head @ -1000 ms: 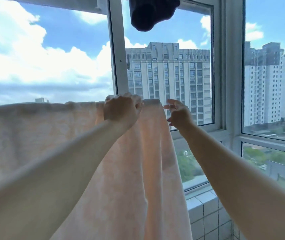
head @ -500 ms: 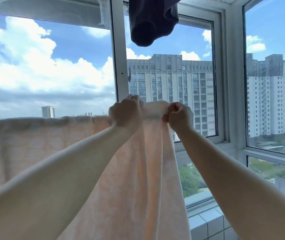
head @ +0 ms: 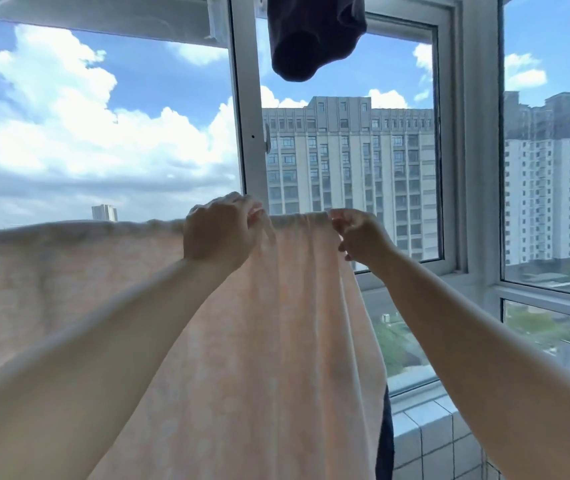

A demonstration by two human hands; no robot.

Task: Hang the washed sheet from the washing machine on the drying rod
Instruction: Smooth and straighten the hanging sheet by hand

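A pale peach sheet (head: 276, 341) hangs over a horizontal drying rod, which the cloth hides along the whole top fold. The sheet spreads from the left edge of the view to about the middle. My left hand (head: 221, 233) grips the top fold with curled fingers. My right hand (head: 356, 233) pinches the sheet's right top corner a short way to the right of the left hand. Both arms reach forward at about head height.
A dark garment (head: 311, 36) hangs above, in front of the white window frame (head: 249, 133). Glass panes surround the balcony, with tall buildings outside. A tiled low wall (head: 428, 441) runs below the window at the right.
My hands have moved apart along the top fold, and the sheet's right end is spread wider. The right hand, open a second ago, now pinches the corner.
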